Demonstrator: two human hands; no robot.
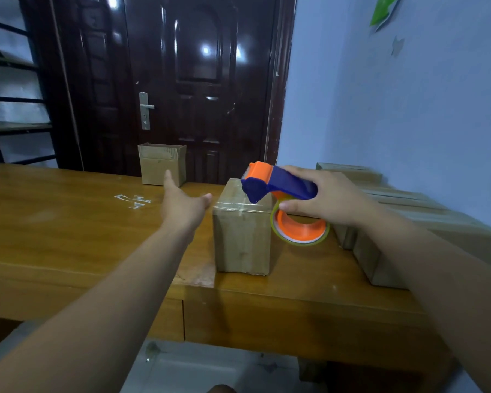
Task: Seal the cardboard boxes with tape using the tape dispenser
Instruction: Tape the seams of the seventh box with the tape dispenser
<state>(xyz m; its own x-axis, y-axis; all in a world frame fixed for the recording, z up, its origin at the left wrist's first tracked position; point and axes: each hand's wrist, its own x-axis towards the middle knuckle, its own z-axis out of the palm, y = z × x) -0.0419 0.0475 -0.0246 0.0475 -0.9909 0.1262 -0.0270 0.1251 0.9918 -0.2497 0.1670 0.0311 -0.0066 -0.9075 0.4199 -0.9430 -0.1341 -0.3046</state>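
Wooden table [68, 222] before a dark door [199, 80]. Taped cardboard box [241, 239] stands mid-table. Right hand [323, 199] grips the blue-orange tape dispenser [278, 185] above the box's top. Left hand [182, 202] hovers spread, fingers straight, holding nothing, near an open box [160, 164] behind.

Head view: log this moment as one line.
left hand: open, stretched toward far box | right hand: grips tape dispenser over near box | near box: tape across top
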